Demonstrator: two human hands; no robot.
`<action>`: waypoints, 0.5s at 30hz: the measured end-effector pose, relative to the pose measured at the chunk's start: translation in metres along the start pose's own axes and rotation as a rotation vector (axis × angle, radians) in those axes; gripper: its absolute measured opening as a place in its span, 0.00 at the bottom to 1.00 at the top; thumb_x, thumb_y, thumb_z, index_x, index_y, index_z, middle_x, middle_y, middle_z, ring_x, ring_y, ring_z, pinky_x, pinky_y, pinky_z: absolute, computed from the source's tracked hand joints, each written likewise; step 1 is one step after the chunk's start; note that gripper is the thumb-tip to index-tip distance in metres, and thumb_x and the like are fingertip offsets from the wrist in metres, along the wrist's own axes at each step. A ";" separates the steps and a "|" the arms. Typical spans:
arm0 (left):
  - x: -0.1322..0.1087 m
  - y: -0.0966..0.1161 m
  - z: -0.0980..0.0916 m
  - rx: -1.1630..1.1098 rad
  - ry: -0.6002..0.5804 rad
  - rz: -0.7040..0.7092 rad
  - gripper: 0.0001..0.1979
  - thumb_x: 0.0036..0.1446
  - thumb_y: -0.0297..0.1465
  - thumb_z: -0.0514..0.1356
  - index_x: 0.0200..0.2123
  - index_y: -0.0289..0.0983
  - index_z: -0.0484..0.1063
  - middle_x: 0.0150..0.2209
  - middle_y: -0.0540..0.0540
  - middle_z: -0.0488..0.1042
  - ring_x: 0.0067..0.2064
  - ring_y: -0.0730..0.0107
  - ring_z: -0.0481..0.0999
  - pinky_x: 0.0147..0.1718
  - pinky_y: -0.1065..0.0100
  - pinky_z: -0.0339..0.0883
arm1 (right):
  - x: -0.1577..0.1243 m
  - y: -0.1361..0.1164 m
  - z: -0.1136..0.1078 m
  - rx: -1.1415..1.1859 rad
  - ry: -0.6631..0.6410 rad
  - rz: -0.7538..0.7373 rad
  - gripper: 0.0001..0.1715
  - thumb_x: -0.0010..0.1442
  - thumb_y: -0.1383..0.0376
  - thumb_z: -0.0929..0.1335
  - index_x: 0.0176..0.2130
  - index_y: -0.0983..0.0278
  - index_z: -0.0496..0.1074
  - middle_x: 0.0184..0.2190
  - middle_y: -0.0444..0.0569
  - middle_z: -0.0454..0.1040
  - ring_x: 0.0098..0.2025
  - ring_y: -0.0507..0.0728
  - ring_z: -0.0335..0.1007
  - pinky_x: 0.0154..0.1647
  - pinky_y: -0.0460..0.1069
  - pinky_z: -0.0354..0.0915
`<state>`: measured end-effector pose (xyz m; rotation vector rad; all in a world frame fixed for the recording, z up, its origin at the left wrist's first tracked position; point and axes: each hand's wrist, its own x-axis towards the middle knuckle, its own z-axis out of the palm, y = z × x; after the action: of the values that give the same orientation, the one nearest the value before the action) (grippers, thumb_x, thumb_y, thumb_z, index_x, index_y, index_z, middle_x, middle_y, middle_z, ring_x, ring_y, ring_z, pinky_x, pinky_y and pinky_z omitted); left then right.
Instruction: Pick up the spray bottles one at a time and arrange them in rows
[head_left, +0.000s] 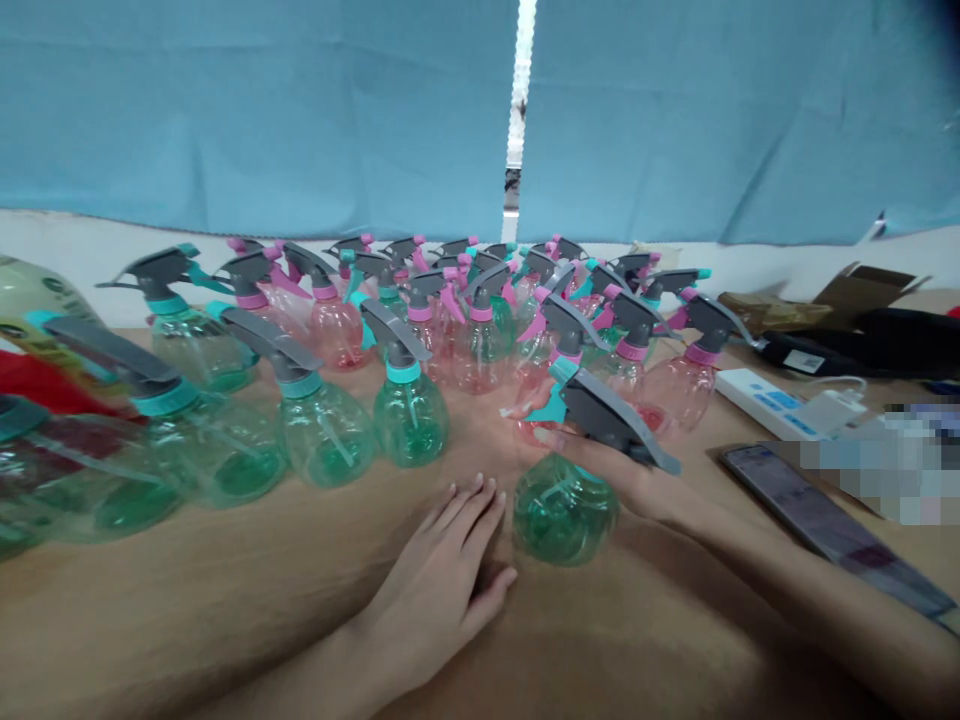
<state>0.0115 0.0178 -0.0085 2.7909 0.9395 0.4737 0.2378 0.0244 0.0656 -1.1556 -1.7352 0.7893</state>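
My right hand is closed around the neck of a clear green spray bottle with a grey and turquoise trigger head. The bottle is tilted slightly on the table, and its head hides part of that hand. To its left, my left hand rests palm down on the wood, fingers stretched out and holding nothing. Just beyond the left hand stands another green spray bottle. A pink spray bottle stands behind my right hand.
Several green and pink spray bottles crowd the back and left of the table. On the right lie a phone, a white power strip with a plug, and an open cardboard box. A blue curtain hangs behind.
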 end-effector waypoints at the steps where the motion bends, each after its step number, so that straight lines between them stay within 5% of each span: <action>1: 0.000 0.000 0.000 -0.005 0.002 -0.003 0.30 0.64 0.38 0.55 0.65 0.36 0.53 0.65 0.38 0.57 0.65 0.53 0.56 0.61 0.49 0.51 | 0.000 -0.001 0.000 -0.005 0.006 0.005 0.08 0.59 0.57 0.68 0.36 0.58 0.74 0.27 0.43 0.74 0.29 0.55 0.71 0.36 0.52 0.69; 15: -0.001 0.000 -0.001 0.007 -0.016 -0.007 0.29 0.63 0.38 0.56 0.64 0.33 0.55 0.64 0.37 0.58 0.65 0.52 0.56 0.62 0.50 0.51 | 0.002 -0.021 0.002 0.030 0.056 -0.010 0.19 0.59 0.51 0.65 0.25 0.61 0.63 0.22 0.41 0.62 0.24 0.50 0.58 0.24 0.47 0.58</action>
<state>0.0106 0.0174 -0.0082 2.7920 0.9489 0.4477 0.2277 0.0188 0.0840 -1.1383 -1.6769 0.7675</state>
